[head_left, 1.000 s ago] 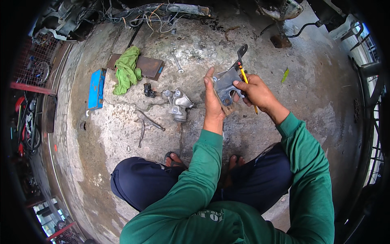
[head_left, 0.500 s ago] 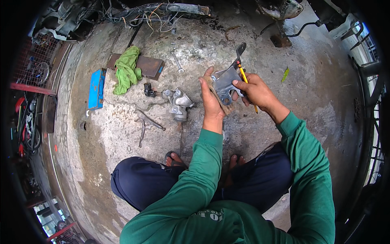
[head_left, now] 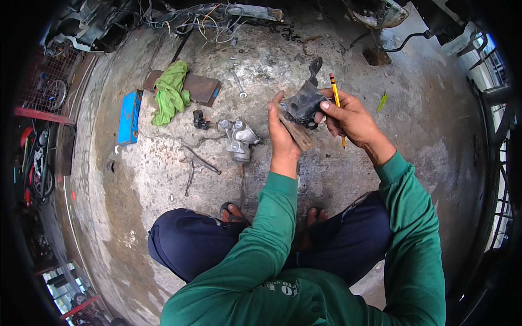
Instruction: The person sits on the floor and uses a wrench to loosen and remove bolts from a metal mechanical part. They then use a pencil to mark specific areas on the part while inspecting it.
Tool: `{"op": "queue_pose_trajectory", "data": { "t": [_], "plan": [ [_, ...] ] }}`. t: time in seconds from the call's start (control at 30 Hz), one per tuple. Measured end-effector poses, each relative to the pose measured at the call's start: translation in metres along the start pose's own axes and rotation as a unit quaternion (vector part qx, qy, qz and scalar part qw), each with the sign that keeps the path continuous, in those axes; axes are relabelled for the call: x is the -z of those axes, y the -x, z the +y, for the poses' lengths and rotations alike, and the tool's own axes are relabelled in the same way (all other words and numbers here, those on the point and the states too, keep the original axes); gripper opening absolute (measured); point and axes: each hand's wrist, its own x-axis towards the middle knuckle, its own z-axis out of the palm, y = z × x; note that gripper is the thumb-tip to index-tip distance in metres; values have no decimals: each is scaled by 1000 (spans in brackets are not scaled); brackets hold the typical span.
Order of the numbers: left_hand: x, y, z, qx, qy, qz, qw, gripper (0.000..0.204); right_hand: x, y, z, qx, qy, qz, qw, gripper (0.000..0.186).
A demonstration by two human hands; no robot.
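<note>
My left hand (head_left: 283, 137) grips a worn piece of wood (head_left: 296, 134) along its edge. Against the wood's upper part rests a dark metal bracket (head_left: 304, 103) with holes and a bent arm that points away from me. The thumb and fingers of my right hand (head_left: 356, 120) pinch the bracket's right side. A yellow pencil (head_left: 335, 93) with a pink eraser is also held in the right hand, nearly upright between the fingers. Part of the bracket's lower edge is hidden by my fingers.
On the concrete floor lie a silver metal housing (head_left: 239, 137), locking pliers (head_left: 191, 165), a wrench (head_left: 238, 82) and a blue case (head_left: 129, 118). A green cloth (head_left: 172, 89) drapes over a rusty metal plate (head_left: 202, 89). Loose wires (head_left: 204, 24) hang at the far side.
The bracket has been tilted, so its flat shiny face no longer shows and a darker side does. More of the wood is exposed. The pencil has swung more upright and slightly right.
</note>
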Motion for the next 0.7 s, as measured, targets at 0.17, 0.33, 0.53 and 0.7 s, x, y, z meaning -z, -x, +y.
{"op": "queue_pose_trajectory", "data": {
  "t": [0.17, 0.33, 0.53, 0.7],
  "plan": [
    [4, 0, 7, 13, -1, -7, 1000, 67, 22, 1, -3, 37, 37, -94, 994, 28],
    [6, -1, 5, 25, 4, -81, 996, 65, 15, -3, 0, 97, 108, -82, 986, 32],
    [8, -3, -4, 9, 5, -78, 997, 72, 4, -3, -5, 82, 126, 4, 989, 40],
    [0, 3, -5, -7, -8, -50, 999, 74, 0, -5, 13, 74, 171, 8, 982, 45]
  ]
}}
